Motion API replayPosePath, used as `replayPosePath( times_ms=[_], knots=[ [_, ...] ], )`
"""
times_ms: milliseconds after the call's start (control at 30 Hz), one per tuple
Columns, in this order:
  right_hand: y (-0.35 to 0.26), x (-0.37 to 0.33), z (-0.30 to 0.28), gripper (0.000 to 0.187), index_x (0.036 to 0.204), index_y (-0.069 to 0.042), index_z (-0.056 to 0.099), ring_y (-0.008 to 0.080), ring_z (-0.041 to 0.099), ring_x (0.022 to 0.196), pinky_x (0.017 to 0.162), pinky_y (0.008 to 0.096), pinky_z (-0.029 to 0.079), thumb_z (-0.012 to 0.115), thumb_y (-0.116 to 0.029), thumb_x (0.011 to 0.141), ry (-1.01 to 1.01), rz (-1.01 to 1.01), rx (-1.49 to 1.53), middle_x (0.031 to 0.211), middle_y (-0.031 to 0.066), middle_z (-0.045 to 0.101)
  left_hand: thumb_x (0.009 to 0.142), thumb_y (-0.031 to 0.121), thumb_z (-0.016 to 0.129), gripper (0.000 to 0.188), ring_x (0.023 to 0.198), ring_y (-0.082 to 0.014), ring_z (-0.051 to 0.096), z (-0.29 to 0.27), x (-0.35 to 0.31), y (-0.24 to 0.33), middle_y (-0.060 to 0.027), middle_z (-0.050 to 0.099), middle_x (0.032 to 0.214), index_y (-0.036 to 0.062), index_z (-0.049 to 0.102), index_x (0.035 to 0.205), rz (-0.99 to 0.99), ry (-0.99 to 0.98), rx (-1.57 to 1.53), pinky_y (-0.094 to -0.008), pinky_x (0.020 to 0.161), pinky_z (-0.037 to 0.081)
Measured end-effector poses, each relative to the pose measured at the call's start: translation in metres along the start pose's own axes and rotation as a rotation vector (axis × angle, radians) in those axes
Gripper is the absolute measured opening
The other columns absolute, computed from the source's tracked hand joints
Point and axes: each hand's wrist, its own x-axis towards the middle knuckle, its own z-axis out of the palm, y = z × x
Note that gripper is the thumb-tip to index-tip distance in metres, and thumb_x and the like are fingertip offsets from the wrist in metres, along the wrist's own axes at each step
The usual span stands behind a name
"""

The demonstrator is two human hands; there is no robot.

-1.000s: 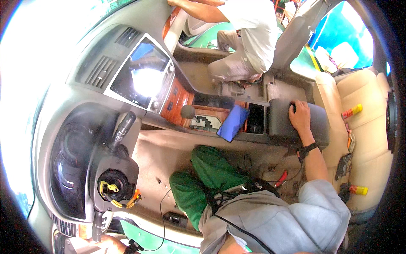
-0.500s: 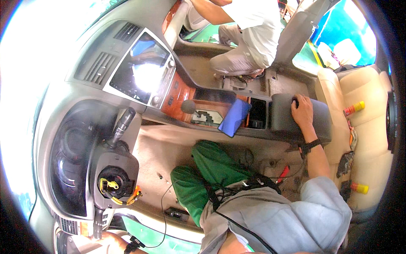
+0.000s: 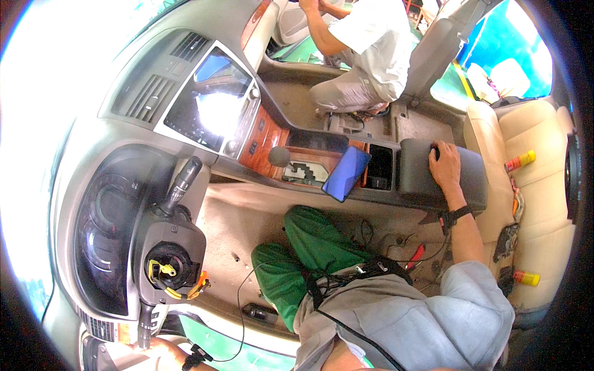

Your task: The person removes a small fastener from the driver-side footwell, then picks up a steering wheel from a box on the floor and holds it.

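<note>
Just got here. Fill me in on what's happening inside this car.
Someone in a light grey shirt and green trousers has their right hand resting on the dark grey padded armrest lid. Their left hand is beside the lower black steering-column stalk, too washed out to tell its grip. A blue rectangular phone lies across the wood-trimmed centre console. The grey plastic steering column exposes yellow wiring. A co-worker in a white shirt crouches beyond the console.

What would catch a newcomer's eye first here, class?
The dashboard screen, with white glare, stands out at upper left. Below it, the wheel-less steering column shows yellow wiring. A blue phone lies on the console, left of the armrest under the right hand.
</note>
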Motion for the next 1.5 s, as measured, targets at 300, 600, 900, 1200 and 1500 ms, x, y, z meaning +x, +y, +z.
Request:
replayPosePath(
  times_ms=[300,600,900,1200,1500],
  knots=[
    [-0.004,0.0,0.0,0.02,0.102,-0.007,0.064,0.0322,0.058,0.105,0.092,0.0441,0.045,0.06,-0.021,0.089,0.035,-0.01,0.024,0.104,0.012,0.067,0.109,0.026,0.028,0.046,0.108,-0.0356,0.062,0.046,0.024,-0.097,-0.0271,0.058,0.127,-0.0056,0.043,0.139,0.099,0.121,-0.175,-0.0394,0.096,0.052],
    [-0.002,0.0,0.001,0.019,0.1,-0.008,0.064,0.0316,0.058,0.107,0.093,0.0444,0.045,0.061,-0.021,0.088,0.026,0.001,0.045,0.103,0.0113,0.068,0.108,0.032,0.031,0.05,0.114,-0.0374,0.059,0.029,0.023,-0.066,-0.03,0.058,0.126,-0.0053,0.044,0.14,0.124,0.105,-0.287,-0.044,0.101,0.047],
    [0.0,0.001,-0.003,0.018,0.1,-0.006,0.065,0.0308,0.057,0.108,0.095,0.0425,0.043,0.061,-0.017,0.087,0.0,0.036,0.059,0.103,0.0112,0.067,0.103,0.046,0.036,0.053,0.095,-0.0351,0.059,-0.052,-0.066,0.029,-0.0207,0.061,0.11,0.0011,0.054,0.125,0.045,-0.19,-0.284,-0.0471,0.083,0.049],
    [0.009,-0.002,-0.006,0.022,0.102,-0.004,0.062,0.0299,0.056,0.108,0.094,0.0436,0.044,0.06,-0.02,0.086,0.01,-0.012,0.03,0.105,0.0103,0.066,0.1,0.026,0.045,0.049,0.119,-0.0407,0.055,-0.027,-0.235,0.069,-0.0285,0.055,0.132,-0.0076,0.047,0.136,-0.133,-1.001,-0.251,-0.0444,0.104,0.042],
    [0.008,-0.001,-0.001,0.023,0.103,-0.004,0.063,0.0308,0.055,0.11,0.096,0.0445,0.042,0.061,-0.019,0.086,0.02,-0.037,0.116,0.112,0.0107,0.065,0.09,0.017,0.057,0.018,0.078,-0.038,0.069,0.014,-0.33,0.191,-0.0219,0.069,0.082,0.0004,0.063,0.091,0.291,-1.209,-0.317,-0.0469,0.071,0.054]
  ],
)
